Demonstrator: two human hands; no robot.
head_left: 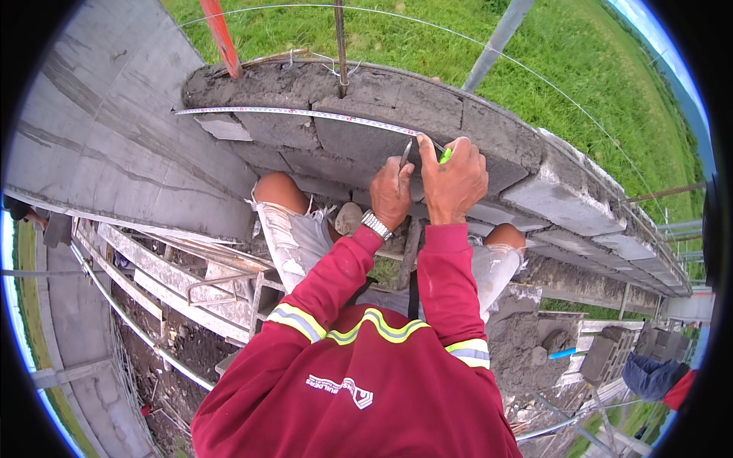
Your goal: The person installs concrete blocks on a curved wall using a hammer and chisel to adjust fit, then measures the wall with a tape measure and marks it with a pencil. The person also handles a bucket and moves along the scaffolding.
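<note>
My left hand [391, 192], with a metal watch at the wrist, is closed round a slim grey pencil-like marker [407, 149]. Its tip points up at the wall's face, close to the measuring tape. Just to the right, my right hand [456, 179] grips a tape measure [446, 156]; only a bit of its bright green case shows between the fingers. From there the white tape blade [305, 113] runs left along the upper course of the block wall [355, 145], ending near the concrete column [126, 114].
An orange-red pole [220, 34], a thin rebar [340, 46] and a grey steel pipe [500, 42] rise by the wall. Wooden planks [164, 286] lie lower left. Wet mortar [523, 343] and stacked blocks [607, 359] are at lower right, near another person's dark clothing [653, 375].
</note>
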